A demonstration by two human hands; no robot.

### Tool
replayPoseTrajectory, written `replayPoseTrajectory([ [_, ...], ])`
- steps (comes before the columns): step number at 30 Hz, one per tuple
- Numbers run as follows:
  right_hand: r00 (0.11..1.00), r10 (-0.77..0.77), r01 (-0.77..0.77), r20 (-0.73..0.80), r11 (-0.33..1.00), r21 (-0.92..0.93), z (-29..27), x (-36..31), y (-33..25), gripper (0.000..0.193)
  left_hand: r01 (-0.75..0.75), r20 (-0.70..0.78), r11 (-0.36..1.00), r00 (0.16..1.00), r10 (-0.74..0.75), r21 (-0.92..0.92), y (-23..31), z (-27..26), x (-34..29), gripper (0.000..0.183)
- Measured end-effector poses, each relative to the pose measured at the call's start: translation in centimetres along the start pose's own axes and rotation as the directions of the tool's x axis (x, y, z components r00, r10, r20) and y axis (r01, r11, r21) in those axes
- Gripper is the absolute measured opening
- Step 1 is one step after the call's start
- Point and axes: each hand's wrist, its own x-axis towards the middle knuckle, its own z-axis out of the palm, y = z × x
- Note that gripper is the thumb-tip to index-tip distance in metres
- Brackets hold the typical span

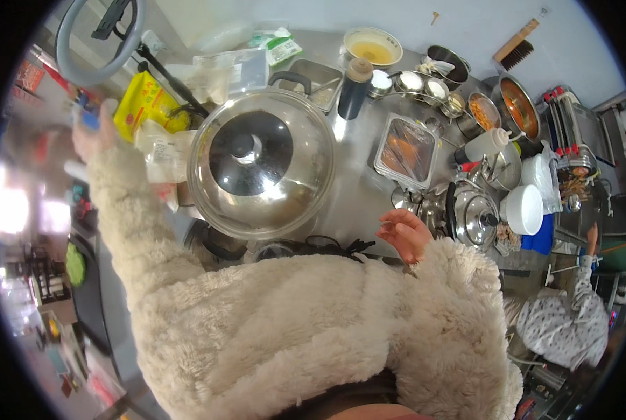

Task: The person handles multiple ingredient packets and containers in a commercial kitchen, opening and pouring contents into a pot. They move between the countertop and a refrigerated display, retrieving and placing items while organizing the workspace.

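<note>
My left arm, in a fluffy cream sleeve, stretches out to the far left. My left hand (94, 134) is smeared by motion there, left of a yellow printed bag (143, 105); whether it holds anything is unclear. My right hand (405, 234) hovers at the counter's near edge, fingers loosely bent and apart, nothing in them. Just right of it stands a steel kettle (477, 218) with a black handle. Between my arms sits a large pan with a domed steel lid (285, 178), its knob black. A film-covered tray (405, 150) of orange-red food lies beyond my right hand.
A ring light (68, 59) on a stand rises at the far left. Along the back are a bowl of yellow liquid (373, 49), a dark bottle (355, 89) and several seasoning pots (411, 82). A white bowl (523, 210) stands right; another person (565, 325) works at lower right.
</note>
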Motion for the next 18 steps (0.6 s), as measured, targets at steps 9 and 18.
replayPoseTrajectory([
  [9,0.999,-0.020,0.020,0.038,1.000,0.006,-0.7,-2.8,-1.4,0.027,-0.163,-0.015,0.836,0.983,0.182,-0.524,8.1,-9.5,-1.2,0.055],
  [18,0.993,-0.115,0.113,0.034,0.993,0.044,-4.5,-10.3,-3.5,0.030,-0.290,-0.028,0.596,0.912,0.409,-0.749,18.1,-14.6,-9.1,0.049],
])
